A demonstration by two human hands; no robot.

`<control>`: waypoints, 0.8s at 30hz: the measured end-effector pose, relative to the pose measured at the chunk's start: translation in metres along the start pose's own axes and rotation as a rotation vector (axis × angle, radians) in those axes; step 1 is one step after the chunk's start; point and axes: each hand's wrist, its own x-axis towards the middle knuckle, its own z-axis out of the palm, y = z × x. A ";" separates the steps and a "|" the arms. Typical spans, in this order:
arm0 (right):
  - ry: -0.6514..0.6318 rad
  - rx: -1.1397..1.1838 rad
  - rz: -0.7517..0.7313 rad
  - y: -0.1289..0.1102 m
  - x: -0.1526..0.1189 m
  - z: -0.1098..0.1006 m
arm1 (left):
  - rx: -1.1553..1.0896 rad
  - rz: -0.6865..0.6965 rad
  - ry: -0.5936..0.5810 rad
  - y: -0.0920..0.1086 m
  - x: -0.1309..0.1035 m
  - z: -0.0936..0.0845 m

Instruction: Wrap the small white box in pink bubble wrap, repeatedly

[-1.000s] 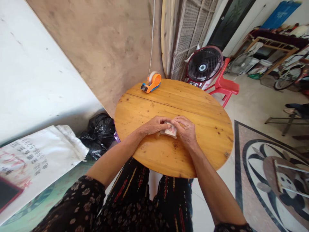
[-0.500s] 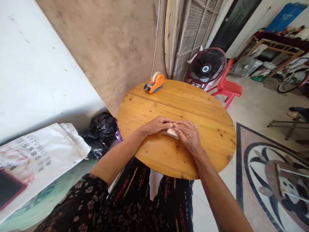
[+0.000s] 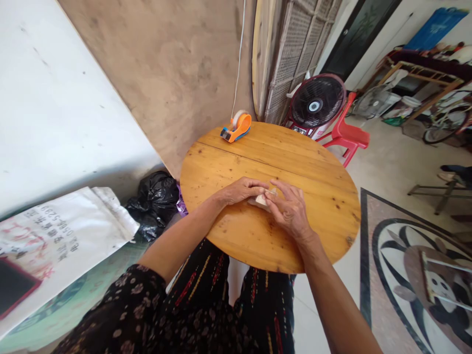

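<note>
A small pale, whitish, flat-looking piece [image 3: 261,200] lies low over the round wooden table, partly hidden by my fingers; its kind is not clear. My left hand [image 3: 243,191] grips it from the left, thumb and fingers closed along its far edge. From the right, my right hand [image 3: 290,206] presses its thumb and bent fingers on the other end, with the index finger raised a little. Something thin and see-through shows between the fingers of my right hand.
On the round wooden table [image 3: 221,167], an orange and blue tape dispenser [image 3: 238,127] stands near the far edge. Beyond are a dark red fan [image 3: 315,104] and a red plastic chair [image 3: 348,133]. Black bags [image 3: 157,201] and a white sack [image 3: 73,231] lie at left.
My right hand's fingers have opened slightly and shifted on the pale piece, showing more of its far end. My left hand stays nearly still.
</note>
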 end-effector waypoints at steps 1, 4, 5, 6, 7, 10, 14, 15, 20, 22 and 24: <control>-0.006 0.021 0.007 -0.001 0.000 -0.001 | -0.004 -0.004 -0.004 0.000 0.000 0.000; -0.008 0.127 0.047 -0.003 0.000 -0.006 | -0.018 0.011 -0.010 0.001 0.000 0.000; 0.002 0.174 0.071 -0.003 0.000 -0.007 | -0.022 0.017 -0.012 0.001 0.000 0.001; 0.019 0.224 0.103 -0.003 0.000 -0.008 | -0.029 0.017 -0.016 0.002 -0.001 0.001; 0.046 0.273 0.148 -0.002 0.000 -0.009 | -0.040 0.010 -0.017 0.002 -0.001 0.001; 0.192 0.397 0.349 0.004 -0.002 -0.008 | -0.090 -0.038 -0.012 0.002 -0.001 0.003; 0.233 0.507 0.586 0.014 -0.004 -0.005 | -0.097 -0.048 -0.012 0.003 -0.002 0.003; 0.182 0.543 0.626 0.015 -0.004 -0.004 | -0.086 -0.043 -0.010 0.004 -0.002 0.003; -0.119 0.714 0.732 0.013 -0.003 -0.001 | -0.049 -0.035 -0.001 0.007 -0.003 0.002; -0.174 0.747 0.733 0.010 -0.002 -0.001 | -0.058 -0.040 -0.010 0.008 -0.004 0.003; -0.166 0.731 0.716 0.008 -0.001 0.000 | -0.068 -0.042 -0.014 0.008 -0.004 0.003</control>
